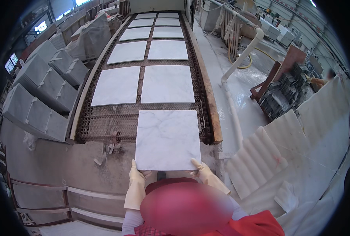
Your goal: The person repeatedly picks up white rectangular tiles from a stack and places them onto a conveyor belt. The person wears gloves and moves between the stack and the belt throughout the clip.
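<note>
Workshop floor [72,161] is exposed beyond left hand [138,174]. Mesh conveyor [104,124] is set ahead of both hands, white tiles [167,83] laid along it in pairs. Marbled slab [168,139] is gripped at near edge by left hand and right hand [201,172], both gloved; conveyor's near end is overlapped. Grey slabs [45,84] are stacked farther left; white pipe [241,59], foam sheets [253,161] right.

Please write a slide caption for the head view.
Gloved left hand and right hand hold a veined white slab at the near end of a mesh conveyor bearing more slabs.
</note>
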`<state>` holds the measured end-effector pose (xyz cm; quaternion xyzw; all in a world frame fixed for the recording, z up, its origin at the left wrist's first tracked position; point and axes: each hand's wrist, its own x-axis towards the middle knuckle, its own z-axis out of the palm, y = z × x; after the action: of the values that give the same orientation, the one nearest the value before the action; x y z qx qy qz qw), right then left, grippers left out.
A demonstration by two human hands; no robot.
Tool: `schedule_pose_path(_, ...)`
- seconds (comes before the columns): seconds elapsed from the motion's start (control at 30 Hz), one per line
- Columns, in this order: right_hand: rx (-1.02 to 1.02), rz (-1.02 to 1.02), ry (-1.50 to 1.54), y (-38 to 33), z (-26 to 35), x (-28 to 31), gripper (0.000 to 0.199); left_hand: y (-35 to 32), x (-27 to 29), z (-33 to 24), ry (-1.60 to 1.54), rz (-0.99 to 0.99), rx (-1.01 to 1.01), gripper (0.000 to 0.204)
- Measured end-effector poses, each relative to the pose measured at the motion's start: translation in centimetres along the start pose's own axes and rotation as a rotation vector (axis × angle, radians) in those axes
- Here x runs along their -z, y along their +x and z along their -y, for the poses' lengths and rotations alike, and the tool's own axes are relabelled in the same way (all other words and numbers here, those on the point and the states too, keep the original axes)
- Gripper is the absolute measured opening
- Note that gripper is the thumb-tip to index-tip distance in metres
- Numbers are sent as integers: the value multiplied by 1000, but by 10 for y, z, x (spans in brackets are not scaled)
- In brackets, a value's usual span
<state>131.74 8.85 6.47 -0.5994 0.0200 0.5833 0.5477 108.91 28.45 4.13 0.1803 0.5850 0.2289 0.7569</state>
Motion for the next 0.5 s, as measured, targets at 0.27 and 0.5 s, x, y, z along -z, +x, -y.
schedule_pose_path(0.27, 11, 1, -32, 10, 0, 11, 56, -6, -3, 1, -19, 27, 33, 61)
schedule_pose_path(0.5, 17, -35, -13, 10, 6, 2, 51, 1, 0, -2, -43, 91, 44, 62)
